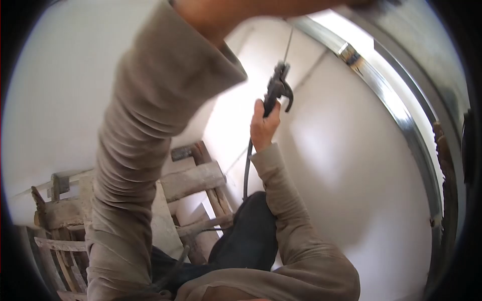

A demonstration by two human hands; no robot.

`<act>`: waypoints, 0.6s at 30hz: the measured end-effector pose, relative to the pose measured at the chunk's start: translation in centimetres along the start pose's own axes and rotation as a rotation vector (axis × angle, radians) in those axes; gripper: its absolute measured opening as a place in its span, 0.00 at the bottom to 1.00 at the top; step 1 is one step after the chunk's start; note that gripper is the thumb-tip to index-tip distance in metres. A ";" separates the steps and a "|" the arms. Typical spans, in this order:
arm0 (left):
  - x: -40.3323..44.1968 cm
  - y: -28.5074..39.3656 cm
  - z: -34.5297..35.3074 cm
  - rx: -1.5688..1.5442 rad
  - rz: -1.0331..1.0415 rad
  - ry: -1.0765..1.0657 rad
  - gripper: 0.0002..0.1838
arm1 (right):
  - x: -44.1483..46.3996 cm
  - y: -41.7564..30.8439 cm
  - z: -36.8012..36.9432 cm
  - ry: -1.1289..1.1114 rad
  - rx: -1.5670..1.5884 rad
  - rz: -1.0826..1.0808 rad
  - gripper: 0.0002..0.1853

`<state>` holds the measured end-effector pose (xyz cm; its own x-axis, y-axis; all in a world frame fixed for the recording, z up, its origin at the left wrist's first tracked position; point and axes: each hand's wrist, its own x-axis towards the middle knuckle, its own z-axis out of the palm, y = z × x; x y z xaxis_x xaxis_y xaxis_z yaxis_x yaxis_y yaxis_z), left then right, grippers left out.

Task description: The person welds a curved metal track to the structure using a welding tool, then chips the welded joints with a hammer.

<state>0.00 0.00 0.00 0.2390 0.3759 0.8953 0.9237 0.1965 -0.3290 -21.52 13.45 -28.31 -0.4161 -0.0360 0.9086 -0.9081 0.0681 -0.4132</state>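
My right hand (pixel 263 128) is wrapped round the handle of a black welding electrode holder (pixel 275 89), raised in front of the pale wall. A thin welding electrode (pixel 288 45) sticks up from its jaws. From the handle's lower end a black cable (pixel 247 170) hangs towards my knee. My left arm reaches up across the view, and my left hand (pixel 286 7) is cut off by the top edge, so its fingers are hidden. Near it a shiny metal bar (pixel 386 95) curves down the right side, with a brownish, scorched joint (pixel 350 54) close to the electrode's tip.
Below on the left stand rough wooden planks and frames (pixel 193 180), apparently scaffolding. A pale wall (pixel 341 175) rises on the right. Along the right edge runs a dark, ragged-edged strip (pixel 444 170). My bent knee (pixel 251 226) is below the right hand.
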 end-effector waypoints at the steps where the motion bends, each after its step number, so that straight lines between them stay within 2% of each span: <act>1: -0.1 0.0 -0.1 0.002 0.062 -0.009 0.25 | -0.5 0.0 0.4 -0.015 0.047 0.094 0.16; 2: 0.0 -0.9 0.2 0.007 0.154 0.022 0.24 | -0.5 0.5 0.5 -0.032 0.101 0.198 0.15; 3: -0.3 -1.4 0.7 0.022 0.271 0.079 0.23 | -0.7 1.4 0.7 -0.023 0.094 0.189 0.15; 5: -0.3 -2.8 2.1 0.124 0.493 0.328 0.15 | -0.6 3.1 1.6 -0.021 0.092 0.175 0.13; 7: -2.4 -2.4 -0.3 0.230 0.420 0.257 0.12 | -0.9 3.3 1.5 -0.028 0.081 0.156 0.14; 9: -4.3 -2.6 -3.2 0.316 0.334 0.147 0.16 | -0.3 1.1 1.8 0.001 0.070 0.077 0.16; 13: -7.2 -0.8 -7.2 0.410 0.094 0.013 0.18 | 0.1 -0.8 2.0 -0.049 0.033 0.166 0.19; 18: -7.2 -3.3 -6.2 0.413 0.022 0.005 0.22 | 0.8 0.0 1.2 -0.067 0.020 0.137 0.18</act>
<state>-2.86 -8.95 -3.47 0.2600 0.3802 0.8876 0.7206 0.5355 -0.4404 -21.93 12.25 -27.64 -0.5382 -0.0939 0.8376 -0.8428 0.0573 -0.5351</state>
